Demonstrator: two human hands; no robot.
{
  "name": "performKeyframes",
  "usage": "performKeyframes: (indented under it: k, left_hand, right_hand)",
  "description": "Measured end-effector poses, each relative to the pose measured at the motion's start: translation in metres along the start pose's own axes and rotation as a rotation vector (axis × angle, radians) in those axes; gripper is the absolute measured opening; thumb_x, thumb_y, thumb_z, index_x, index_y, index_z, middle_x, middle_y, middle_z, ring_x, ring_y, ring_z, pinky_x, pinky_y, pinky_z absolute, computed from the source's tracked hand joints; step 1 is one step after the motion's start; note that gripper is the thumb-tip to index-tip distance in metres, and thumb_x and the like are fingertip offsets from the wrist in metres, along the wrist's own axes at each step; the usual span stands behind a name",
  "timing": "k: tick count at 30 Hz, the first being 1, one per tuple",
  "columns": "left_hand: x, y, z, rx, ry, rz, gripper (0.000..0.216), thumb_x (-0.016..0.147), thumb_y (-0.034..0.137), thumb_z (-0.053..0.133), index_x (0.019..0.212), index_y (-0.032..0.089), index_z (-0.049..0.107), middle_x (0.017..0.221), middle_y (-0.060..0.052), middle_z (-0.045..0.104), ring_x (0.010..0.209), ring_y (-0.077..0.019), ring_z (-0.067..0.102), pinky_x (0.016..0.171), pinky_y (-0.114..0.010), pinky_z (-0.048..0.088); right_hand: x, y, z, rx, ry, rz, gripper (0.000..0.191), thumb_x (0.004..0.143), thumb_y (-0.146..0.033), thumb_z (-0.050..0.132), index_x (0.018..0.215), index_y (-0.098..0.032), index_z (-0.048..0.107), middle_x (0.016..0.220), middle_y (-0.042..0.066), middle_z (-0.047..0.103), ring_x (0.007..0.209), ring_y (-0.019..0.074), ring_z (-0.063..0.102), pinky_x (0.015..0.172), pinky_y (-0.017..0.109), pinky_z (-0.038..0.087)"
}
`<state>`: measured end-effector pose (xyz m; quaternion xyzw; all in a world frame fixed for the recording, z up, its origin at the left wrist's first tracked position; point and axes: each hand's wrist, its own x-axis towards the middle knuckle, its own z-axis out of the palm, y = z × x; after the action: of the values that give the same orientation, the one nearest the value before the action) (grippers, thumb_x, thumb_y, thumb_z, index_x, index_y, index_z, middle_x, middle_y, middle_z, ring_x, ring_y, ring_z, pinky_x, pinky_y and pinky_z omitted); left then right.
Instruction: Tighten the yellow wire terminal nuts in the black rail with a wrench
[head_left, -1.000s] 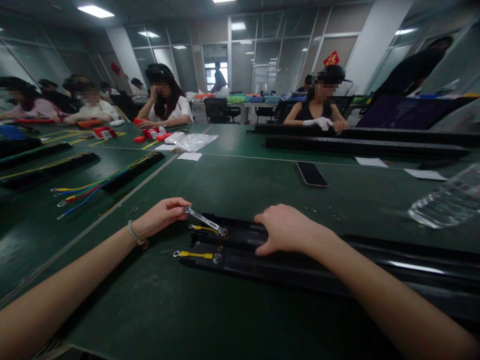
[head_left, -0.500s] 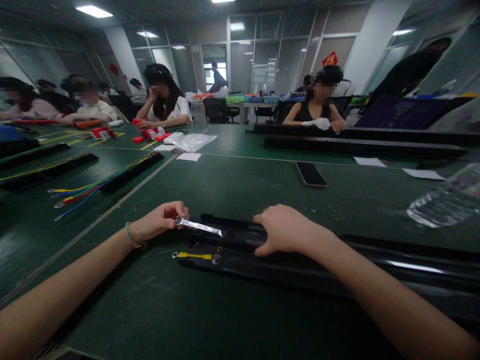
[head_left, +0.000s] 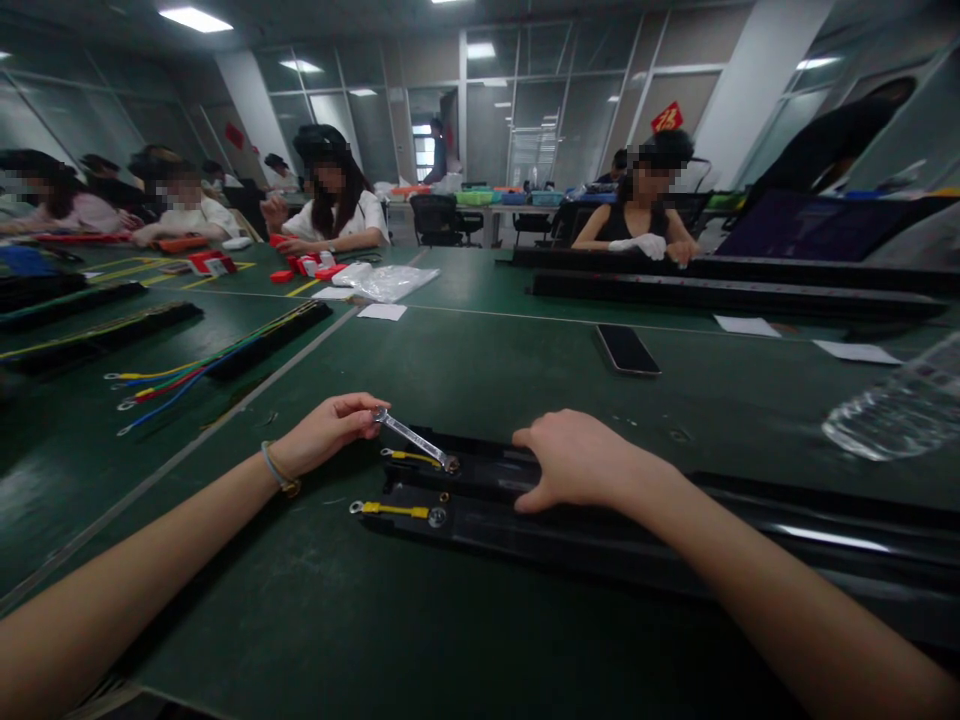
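My left hand [head_left: 324,432] pinches the outer end of a small silver wrench [head_left: 414,438]. The wrench's other end sits on a fastener at the left end of a long black rail [head_left: 570,520] lying across the green table [head_left: 420,620] in front of me. Two short yellow wires with ring terminals [head_left: 390,509] stick out of that rail end. My right hand [head_left: 576,462] lies palm down on the rail just right of the wrench, fingers curled over its far edge.
A black phone [head_left: 628,349] lies beyond the rail. A clear plastic bottle [head_left: 892,408] is at the right. A bundle of coloured wires [head_left: 172,381] and more black rails lie at the left. Several people sit at the far tables.
My left hand swung the wrench handle down toward me, then back up to about where it began. My right hand stayed pressed on the rail.
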<state>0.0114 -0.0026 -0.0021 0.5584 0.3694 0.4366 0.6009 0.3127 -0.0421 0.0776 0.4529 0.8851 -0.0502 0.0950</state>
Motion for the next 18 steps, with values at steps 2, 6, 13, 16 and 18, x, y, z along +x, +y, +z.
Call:
performKeyframes:
  k: [2, 6, 13, 16, 18]
  left_hand:
    - [-0.001, 0.001, 0.001, 0.008, -0.02, 0.011, 0.023, 0.065, 0.025, 0.07, 0.084, 0.011, 0.064, 0.063, -0.001, 0.054, 0.057, -0.0101, 0.047, 0.053, -0.022, 0.036]
    - [-0.003, 0.005, 0.003, 0.0, -0.11, 0.044, 0.021, 0.064, 0.025, 0.071, 0.076, 0.012, 0.061, 0.065, 0.0, 0.053, 0.057, -0.0101, 0.046, 0.055, -0.022, 0.036]
    - [-0.005, 0.009, 0.01, -0.019, -0.284, 0.095, 0.025, 0.063, 0.03, 0.071, 0.073, 0.014, 0.055, 0.061, 0.002, 0.049, 0.056, -0.0105, 0.044, 0.052, -0.022, 0.034]
    - [-0.006, 0.01, 0.011, -0.025, -0.315, 0.094, 0.027, 0.061, 0.031, 0.072, 0.072, 0.015, 0.054, 0.06, 0.002, 0.048, 0.057, -0.0113, 0.044, 0.053, -0.023, 0.034]
    - [-0.007, 0.01, 0.012, -0.028, -0.322, 0.098, 0.026, 0.062, 0.031, 0.072, 0.072, 0.015, 0.054, 0.059, 0.002, 0.048, 0.057, -0.0117, 0.043, 0.053, -0.023, 0.034]
  right_hand:
    - [0.0, 0.0, 0.0, -0.003, -0.003, 0.002, 0.058, 0.055, -0.058, 0.057, 0.094, -0.016, 0.063, 0.082, 0.009, 0.064, 0.074, 0.0234, 0.057, 0.063, 0.035, 0.045]
    - [0.0, 0.0, 0.0, -0.004, -0.01, 0.005, 0.059, 0.055, -0.057, 0.057, 0.096, -0.015, 0.062, 0.083, 0.01, 0.064, 0.075, 0.0236, 0.057, 0.064, 0.035, 0.045]
    - [0.0, 0.001, 0.0, -0.015, 0.018, -0.006, 0.059, 0.055, -0.058, 0.056, 0.096, -0.015, 0.062, 0.083, 0.01, 0.064, 0.075, 0.0236, 0.057, 0.064, 0.036, 0.046]
    - [0.0, 0.0, 0.0, -0.016, 0.016, -0.012, 0.056, 0.055, -0.057, 0.056, 0.093, -0.016, 0.063, 0.08, 0.009, 0.064, 0.072, 0.0225, 0.057, 0.062, 0.034, 0.045]
    - [0.0, 0.001, 0.0, -0.015, 0.011, -0.011, 0.056, 0.055, -0.057, 0.056, 0.093, -0.016, 0.063, 0.08, 0.009, 0.064, 0.071, 0.0222, 0.057, 0.061, 0.034, 0.045]
